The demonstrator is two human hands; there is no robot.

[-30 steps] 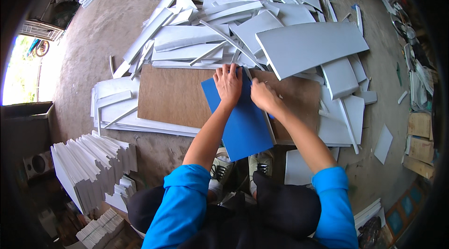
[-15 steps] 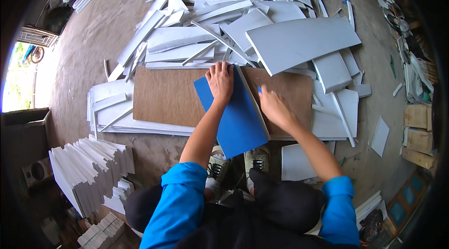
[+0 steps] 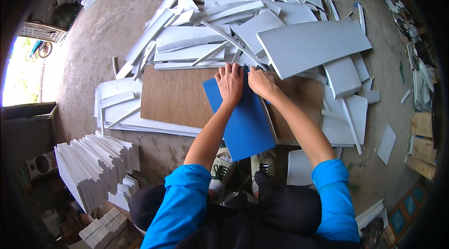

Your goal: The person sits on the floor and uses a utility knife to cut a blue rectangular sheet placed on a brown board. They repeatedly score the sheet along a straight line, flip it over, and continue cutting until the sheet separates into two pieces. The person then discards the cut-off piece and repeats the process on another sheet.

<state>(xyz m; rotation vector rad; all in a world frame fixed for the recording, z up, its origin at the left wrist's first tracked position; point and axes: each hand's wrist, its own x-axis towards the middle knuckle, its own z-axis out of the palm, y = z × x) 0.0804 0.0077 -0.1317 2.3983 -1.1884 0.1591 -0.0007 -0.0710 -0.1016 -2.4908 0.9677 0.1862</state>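
Note:
A blue rectangular panel (image 3: 248, 125) with a pale right edge lies tilted across a brown wooden board (image 3: 175, 94), its near end overhanging toward my shoes. My left hand (image 3: 231, 83) presses on the far part of the panel, palm down, fingers stretched and slightly spread. Close beside it, my right hand (image 3: 262, 83) is closed at the panel's far right corner. Between my hands a bit of something small and blue-dark shows at the right fingers; most of it is hidden, so its kind is unclear.
A heap of white foam offcuts (image 3: 196, 38) lies beyond the board, topped by a large white sheet (image 3: 313, 45) at right. White slabs (image 3: 98, 169) stand in a row at the left. Cardboard boxes (image 3: 422, 146) line the right side. My shoes (image 3: 222, 169) are below the panel.
My right hand has moved away from me and leftward, from beside the panel's right edge to its far corner next to my left hand. The whole view has shifted slightly.

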